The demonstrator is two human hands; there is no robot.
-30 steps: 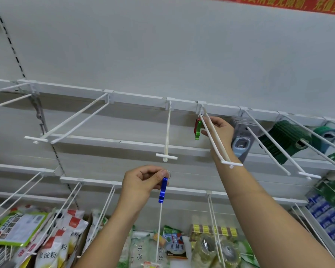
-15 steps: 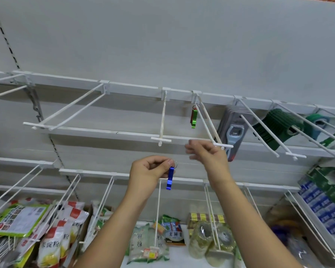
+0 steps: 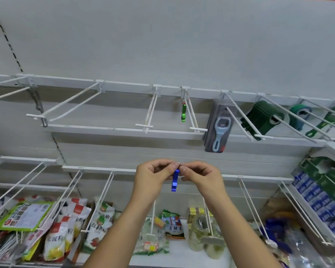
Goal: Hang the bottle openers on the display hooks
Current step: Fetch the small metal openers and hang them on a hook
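Between my two hands, raised in front of the shelving, hangs the blue bottle opener (image 3: 175, 180). My left hand (image 3: 153, 179) and my right hand (image 3: 200, 177) meet at its top, where a small metal ring (image 3: 179, 163) shows just above the fingertips. The fingers of both hands are pinched together on that ring end, thumb against forefinger on each side, and the blue body dangles straight down below them, touching nothing else.

Below and behind my forearms, on the bottom shelf (image 3: 174, 250), lie food packets (image 3: 66, 229) toward its left end and a clear wrapped jar (image 3: 201, 227) nearer the middle. White wire display hooks (image 3: 97, 200) from the lower rail slant down over them.

Farther back and higher, on the upper rail (image 3: 124, 86), a green bottle opener (image 3: 183, 112) hangs by its ring at the root of one double-wire hook (image 3: 193, 120), close against the back panel. The hook (image 3: 149, 113) just left of it is bare. To the right along the same rail hang a carded peeler (image 3: 219, 130), then dark green jar openers (image 3: 259, 117), with more green tools near the right edge.
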